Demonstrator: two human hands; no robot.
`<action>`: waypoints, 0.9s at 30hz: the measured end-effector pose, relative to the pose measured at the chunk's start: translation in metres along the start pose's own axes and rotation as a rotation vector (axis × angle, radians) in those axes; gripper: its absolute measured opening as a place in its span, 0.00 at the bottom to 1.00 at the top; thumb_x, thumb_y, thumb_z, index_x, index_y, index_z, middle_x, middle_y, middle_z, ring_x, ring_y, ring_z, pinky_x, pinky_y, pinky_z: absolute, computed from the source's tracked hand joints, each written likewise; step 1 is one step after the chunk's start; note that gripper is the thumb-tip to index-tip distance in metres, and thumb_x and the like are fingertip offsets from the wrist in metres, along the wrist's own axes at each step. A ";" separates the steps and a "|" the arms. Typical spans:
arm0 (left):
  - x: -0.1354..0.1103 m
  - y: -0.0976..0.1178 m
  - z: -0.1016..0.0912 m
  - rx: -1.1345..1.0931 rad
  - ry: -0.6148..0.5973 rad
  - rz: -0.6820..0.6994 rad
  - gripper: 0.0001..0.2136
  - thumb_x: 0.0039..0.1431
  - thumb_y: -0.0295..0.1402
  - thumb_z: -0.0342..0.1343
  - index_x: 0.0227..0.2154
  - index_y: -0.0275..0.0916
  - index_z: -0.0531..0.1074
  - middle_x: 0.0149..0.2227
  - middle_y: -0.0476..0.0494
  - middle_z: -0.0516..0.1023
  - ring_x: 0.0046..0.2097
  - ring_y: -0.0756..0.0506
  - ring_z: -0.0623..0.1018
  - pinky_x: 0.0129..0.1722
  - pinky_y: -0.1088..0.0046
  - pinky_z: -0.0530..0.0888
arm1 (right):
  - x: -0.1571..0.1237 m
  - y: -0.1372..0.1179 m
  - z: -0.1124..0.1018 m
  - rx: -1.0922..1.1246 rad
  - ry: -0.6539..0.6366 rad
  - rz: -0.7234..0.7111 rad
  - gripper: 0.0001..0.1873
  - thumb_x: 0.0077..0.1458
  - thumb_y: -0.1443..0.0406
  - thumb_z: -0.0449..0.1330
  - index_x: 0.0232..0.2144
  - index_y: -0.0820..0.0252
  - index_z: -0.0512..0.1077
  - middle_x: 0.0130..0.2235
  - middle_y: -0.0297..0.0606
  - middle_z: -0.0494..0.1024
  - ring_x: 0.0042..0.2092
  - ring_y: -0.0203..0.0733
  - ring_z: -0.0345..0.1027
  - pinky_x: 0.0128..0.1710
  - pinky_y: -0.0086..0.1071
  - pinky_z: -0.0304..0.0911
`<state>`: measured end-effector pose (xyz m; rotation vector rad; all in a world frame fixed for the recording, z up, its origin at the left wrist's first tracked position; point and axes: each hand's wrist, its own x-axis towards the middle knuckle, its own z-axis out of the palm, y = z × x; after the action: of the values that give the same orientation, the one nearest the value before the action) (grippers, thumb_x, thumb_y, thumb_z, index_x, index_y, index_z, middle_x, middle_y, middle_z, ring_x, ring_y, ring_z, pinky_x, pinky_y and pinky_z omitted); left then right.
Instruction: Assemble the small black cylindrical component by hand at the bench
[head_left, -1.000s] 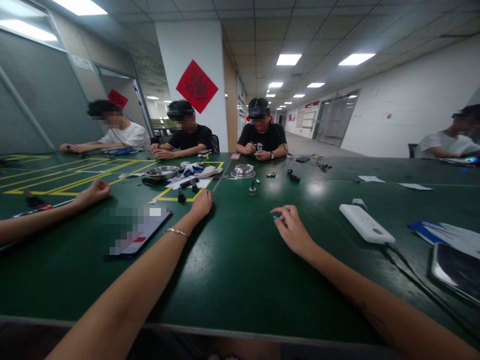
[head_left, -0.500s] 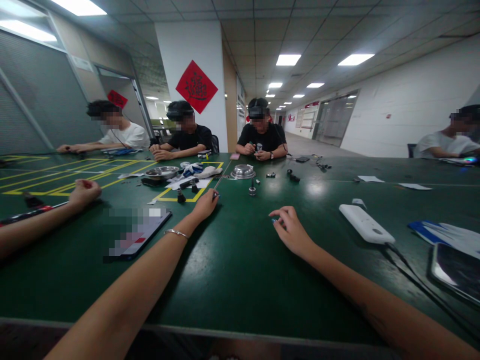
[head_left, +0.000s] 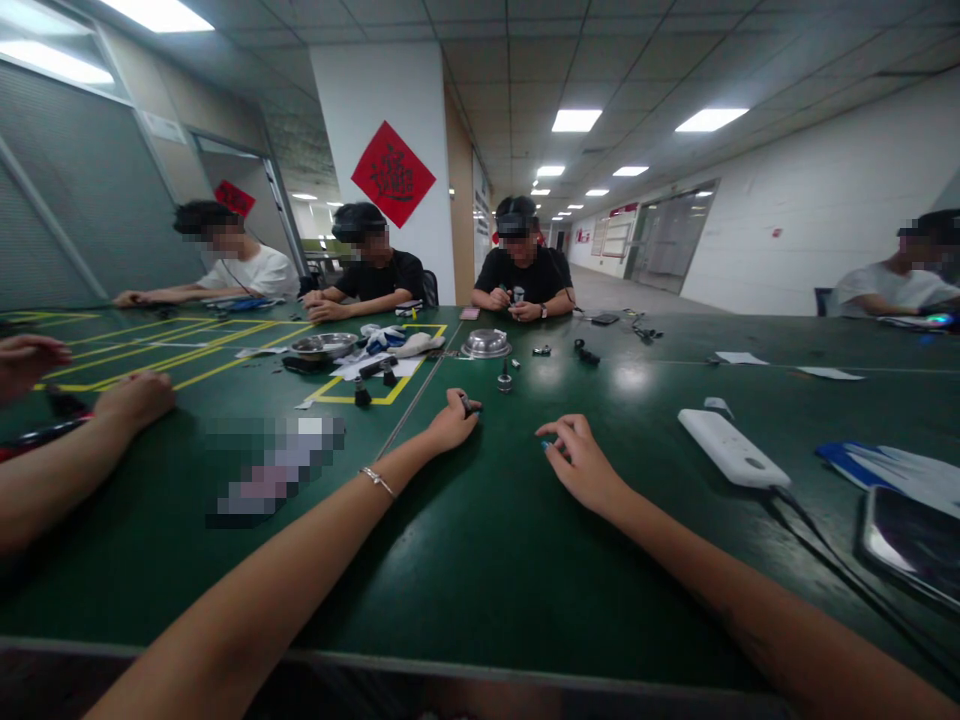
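Observation:
My left hand (head_left: 452, 424) rests on the green table (head_left: 480, 560), fingers curled round a small dark part that sticks out at the fingertips. A thin bracelet sits on that wrist. My right hand (head_left: 579, 462) lies a little to the right, fingers bent and pinched on a tiny blue-tipped piece I cannot make out. A small metal screw-like part (head_left: 505, 378) stands upright just beyond my left hand. Two small black parts (head_left: 363, 393) stand further left, inside a yellow taped square.
A co-worker's forearm and fist (head_left: 133, 400) lie on the table at left, beside a phone (head_left: 274, 470). Metal bowls (head_left: 485, 343) and gloves sit mid-table. A white device (head_left: 731, 448) with a cable, a blue-white glove and a dark tablet lie at right. Several people sit opposite.
My left hand moved right, from beside the taped square to the table's middle, now holding a small dark part. The co-worker's fist drew back to the left. My right hand stayed put.

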<state>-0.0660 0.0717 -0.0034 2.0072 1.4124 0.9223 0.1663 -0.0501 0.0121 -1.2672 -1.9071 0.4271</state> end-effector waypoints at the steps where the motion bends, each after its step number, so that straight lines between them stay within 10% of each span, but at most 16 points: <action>1: -0.003 0.004 0.003 -0.019 -0.026 0.008 0.16 0.53 0.26 0.51 0.40 0.41 0.50 0.49 0.34 0.73 0.50 0.45 0.74 0.53 0.61 0.66 | 0.000 0.000 0.000 0.001 -0.001 -0.001 0.13 0.56 0.66 0.50 0.43 0.59 0.68 0.46 0.41 0.59 0.38 0.37 0.64 0.41 0.38 0.67; 12: -0.050 0.064 0.036 -0.041 -0.382 0.330 0.42 0.47 0.30 0.57 0.60 0.32 0.37 0.54 0.27 0.67 0.56 0.37 0.67 0.56 0.55 0.60 | 0.000 0.002 0.004 -0.038 -0.039 -0.098 0.19 0.55 0.67 0.51 0.50 0.58 0.62 0.45 0.42 0.61 0.38 0.37 0.64 0.44 0.38 0.64; 27: -0.059 0.071 0.053 -0.007 -0.403 0.434 0.41 0.51 0.28 0.54 0.61 0.33 0.32 0.53 0.29 0.67 0.54 0.38 0.70 0.52 0.58 0.65 | 0.004 -0.005 -0.004 -0.190 0.030 -0.108 0.10 0.52 0.68 0.54 0.38 0.60 0.71 0.36 0.38 0.74 0.37 0.40 0.67 0.40 0.35 0.62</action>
<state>0.0033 -0.0082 0.0013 2.3757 0.7720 0.6297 0.1652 -0.0495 0.0192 -1.2753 -2.0176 0.1730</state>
